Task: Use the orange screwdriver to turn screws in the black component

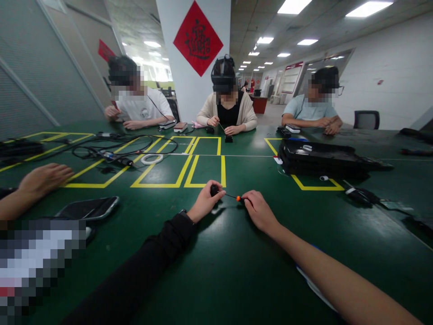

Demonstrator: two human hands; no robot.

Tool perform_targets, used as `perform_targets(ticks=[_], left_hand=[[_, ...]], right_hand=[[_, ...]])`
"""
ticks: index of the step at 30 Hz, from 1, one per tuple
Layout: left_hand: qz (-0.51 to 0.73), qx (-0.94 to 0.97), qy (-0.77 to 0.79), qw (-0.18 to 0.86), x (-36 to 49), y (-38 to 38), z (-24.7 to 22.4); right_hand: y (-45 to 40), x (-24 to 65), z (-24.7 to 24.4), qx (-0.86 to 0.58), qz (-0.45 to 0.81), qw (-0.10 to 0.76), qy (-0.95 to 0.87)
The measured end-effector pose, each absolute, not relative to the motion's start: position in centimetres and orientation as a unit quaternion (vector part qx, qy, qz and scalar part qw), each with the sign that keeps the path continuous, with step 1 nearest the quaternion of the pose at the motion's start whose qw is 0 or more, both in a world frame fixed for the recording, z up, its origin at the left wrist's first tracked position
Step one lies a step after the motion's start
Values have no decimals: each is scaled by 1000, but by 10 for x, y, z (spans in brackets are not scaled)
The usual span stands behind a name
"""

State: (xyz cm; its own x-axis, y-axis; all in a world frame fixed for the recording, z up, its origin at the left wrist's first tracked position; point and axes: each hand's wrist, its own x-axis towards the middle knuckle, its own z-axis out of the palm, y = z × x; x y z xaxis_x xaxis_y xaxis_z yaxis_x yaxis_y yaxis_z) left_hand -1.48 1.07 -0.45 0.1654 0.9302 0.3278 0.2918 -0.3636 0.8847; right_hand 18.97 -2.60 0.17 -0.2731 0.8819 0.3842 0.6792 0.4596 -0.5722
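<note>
Just beyond the near middle of the table, my left hand [207, 201] is closed around a small dark rounded object [214, 189], whose lower part the fingers hide. My right hand [260, 208] pinches a thin screwdriver [238, 198] with an orange collar; its handle is mostly covered by the fingers. The slim dark shaft points left toward the object in my left hand. Whether the tip touches that object I cannot tell. Both hands are held low over the green table [223, 271].
A co-worker's hand [47, 178] rests at the left, near a phone [88, 207]. Black cables [115, 158] and a white ring [152, 159] lie beyond. Black equipment [318, 158] stands at right. Three people sit opposite; the middle one handles a thin stick and black block [229, 138].
</note>
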Motion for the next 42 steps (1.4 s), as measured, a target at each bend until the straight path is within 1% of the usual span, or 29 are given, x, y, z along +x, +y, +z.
perform_targets(ticks=[7, 13, 17, 23, 31, 36, 42], left_hand=[[469, 677, 448, 348, -15, 11, -5], [466, 678, 448, 350, -14, 10, -4], [465, 680, 447, 350, -14, 10, -3], [459, 673, 458, 356, -14, 8, -1], [463, 679, 455, 342, -14, 10, -2], [460, 674, 462, 347, -14, 10, -3], [456, 682, 451, 351, -14, 8, 0]], right_hand=[[-28, 189, 5, -487, 147, 359, -782], [-27, 189, 2, -512, 138, 342, -776], [-26, 190, 2, -500, 132, 335, -787], [-26, 192, 3, -499, 144, 345, -782], [-24, 192, 1, -493, 144, 333, -791], [-25, 193, 3, -491, 161, 357, -778], [-25, 193, 5, -505, 167, 345, -773]])
